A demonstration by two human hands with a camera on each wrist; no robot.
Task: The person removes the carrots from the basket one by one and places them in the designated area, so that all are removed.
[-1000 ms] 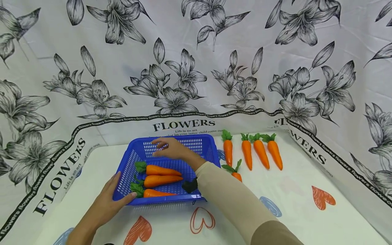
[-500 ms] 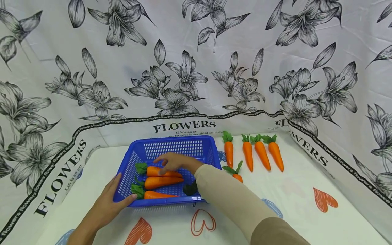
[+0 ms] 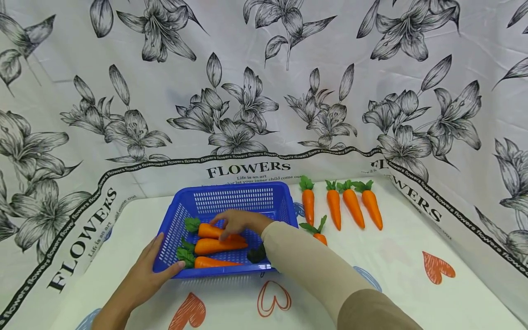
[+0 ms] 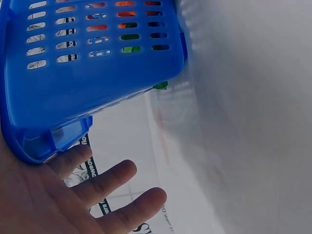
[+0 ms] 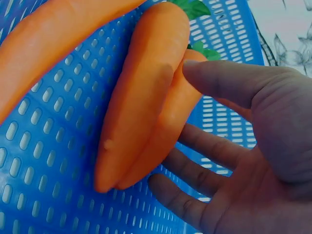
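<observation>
A blue plastic basket [image 3: 224,271] with slotted walls holds three carrots with green tops. My left hand [image 3: 142,270] rests at its front left corner, thumb on the rim; in the left wrist view its other fingers [image 4: 109,183] are straight and spread by the outer wall. Inside the basket, my right hand [image 3: 239,222] holds the farthest carrot [image 3: 207,230]. The right wrist view shows the thumb on one side of that carrot [image 5: 183,97] and the fingertips on the other. Against it lies the middle carrot [image 3: 210,246]; the nearest carrot [image 3: 214,262] lies along the front wall.
Several carrots [image 3: 352,208] lie in a row on the white tabletop [image 3: 396,293], right of the basket. Another carrot [image 3: 319,238] is partly behind the right sleeve [image 3: 305,261]. A flower-printed cloth [image 3: 231,110] hangs behind and at the sides.
My right hand has come down from above the basket onto the farthest carrot, which has shifted slightly. The left hand has stayed at the corner.
</observation>
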